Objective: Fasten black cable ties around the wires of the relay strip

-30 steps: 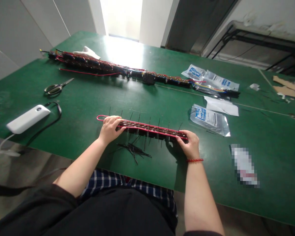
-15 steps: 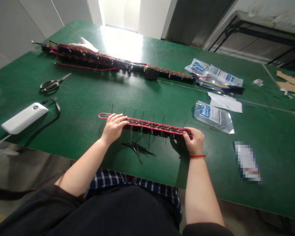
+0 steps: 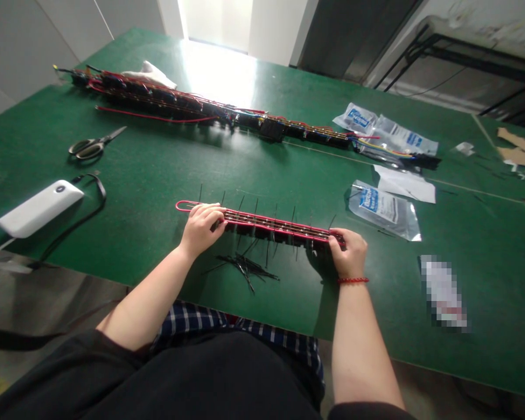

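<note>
A long black strip with red wires (image 3: pixel 271 224) along its top lies across the near part of the green table. Several thin black cable ties stick up and down from it, and a red wire loop (image 3: pixel 184 205) juts out past its left end. My left hand (image 3: pixel 202 226) is closed around the strip near that end, thumb on the near side. At the other end, my right hand (image 3: pixel 348 251) grips it between thumb and fingers. A loose pile of black cable ties (image 3: pixel 248 268) lies on the table just in front of the strip.
Farther back stretches a longer wired black assembly (image 3: pixel 166 105). Scissors (image 3: pixel 90 149) and a white power bank-like device (image 3: pixel 41 208) with a cable lie at left. Plastic bags (image 3: pixel 385 209), white paper (image 3: pixel 405 183) and a blurred packet (image 3: pixel 443 291) are at right.
My left fingers have curled in, with the thumb now showing against the strip's near side. My right hand keeps its grip. The view has shifted slightly.
</note>
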`<state>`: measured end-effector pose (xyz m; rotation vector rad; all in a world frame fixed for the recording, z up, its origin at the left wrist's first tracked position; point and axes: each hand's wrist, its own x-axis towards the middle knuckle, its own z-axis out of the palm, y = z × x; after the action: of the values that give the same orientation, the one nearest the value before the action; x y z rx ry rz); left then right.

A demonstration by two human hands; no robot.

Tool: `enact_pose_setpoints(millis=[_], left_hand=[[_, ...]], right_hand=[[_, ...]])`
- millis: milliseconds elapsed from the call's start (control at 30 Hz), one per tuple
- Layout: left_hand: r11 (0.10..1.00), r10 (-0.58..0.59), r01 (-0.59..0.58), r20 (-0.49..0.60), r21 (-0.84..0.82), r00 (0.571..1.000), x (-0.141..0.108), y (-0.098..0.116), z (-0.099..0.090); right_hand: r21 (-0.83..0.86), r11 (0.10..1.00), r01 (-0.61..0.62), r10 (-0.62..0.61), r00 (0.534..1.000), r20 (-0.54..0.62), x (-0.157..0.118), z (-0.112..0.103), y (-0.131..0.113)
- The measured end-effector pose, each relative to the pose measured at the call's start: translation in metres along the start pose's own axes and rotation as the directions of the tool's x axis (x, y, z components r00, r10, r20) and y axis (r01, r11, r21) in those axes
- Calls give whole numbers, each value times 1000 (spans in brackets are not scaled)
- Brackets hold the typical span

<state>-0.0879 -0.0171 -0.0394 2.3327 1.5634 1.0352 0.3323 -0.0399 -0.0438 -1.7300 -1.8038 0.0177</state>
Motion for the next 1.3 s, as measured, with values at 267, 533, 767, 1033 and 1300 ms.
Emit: enact_pose_setpoints(millis=[267, 533, 767, 1033, 1300], left_hand=[[1000, 12, -12, -14, 2, 1000, 0, -1, 1], [999, -8, 7, 9, 33, 1000, -2, -3, 5], [999, -7, 7, -11, 39, 1000, -2, -3, 5], [998, -28, 28, 0, 64, 1000, -1, -2, 5], [996, -25, 24, 10, 87, 1000, 1, -1, 4]], right_hand=[[-8, 1000, -23, 23, 1000, 9, 0, 1, -1], [-15, 999, -30, 30, 999, 14, 0, 0, -3], [-8, 1000, -23, 23, 1000, 0, 0, 0, -4], [-6, 999, -36, 36, 999, 10, -1, 1, -3], [-30, 999, -33, 33, 999, 9, -1, 1, -2]])
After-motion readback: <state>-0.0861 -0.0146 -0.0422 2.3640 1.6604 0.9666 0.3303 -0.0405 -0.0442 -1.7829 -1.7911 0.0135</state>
